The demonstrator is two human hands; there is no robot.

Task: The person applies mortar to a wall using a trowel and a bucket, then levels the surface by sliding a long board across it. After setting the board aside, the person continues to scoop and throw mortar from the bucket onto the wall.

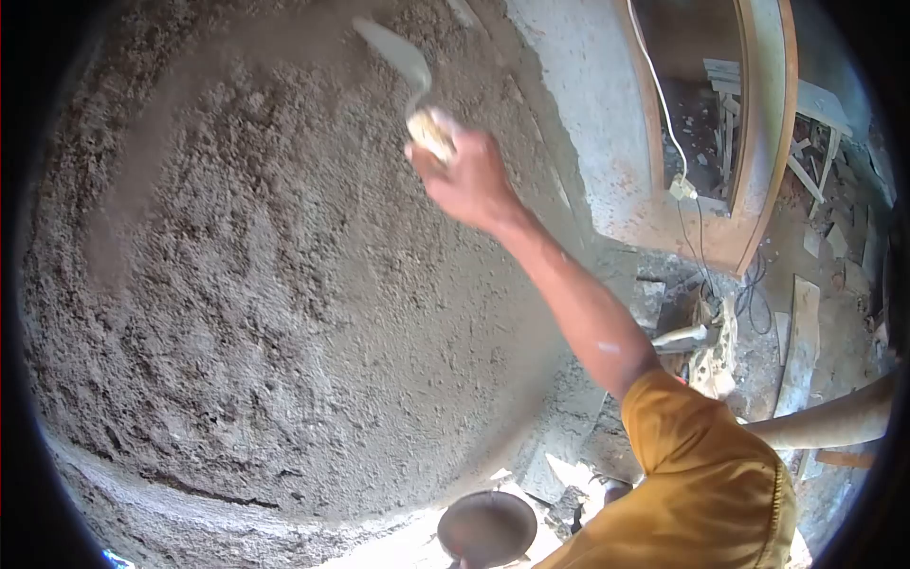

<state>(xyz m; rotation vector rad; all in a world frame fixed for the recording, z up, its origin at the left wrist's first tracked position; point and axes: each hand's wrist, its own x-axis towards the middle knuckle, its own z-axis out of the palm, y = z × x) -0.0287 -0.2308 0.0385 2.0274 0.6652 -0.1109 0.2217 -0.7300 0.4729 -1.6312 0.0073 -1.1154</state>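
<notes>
My right hand (460,171) is closed around the pale handle of a trowel (403,62), arm stretched up and to the left. The trowel's grey blade lies at the upper part of a rough wall coated in wet grey mortar (275,247). Low in the view is a round pan (485,527) with a dark grey inside. A bit of my left hand (461,559) shows at the pan's lower left rim, gripping it; the rest is cut off by the frame's bottom edge.
Right of the mortared wall is a pale wall strip (592,104), then a wooden frame (782,123) with a white cable and socket (682,188) hanging by it. Boards (801,341) and rubble litter the floor. A thick pole (825,417) juts in from the right.
</notes>
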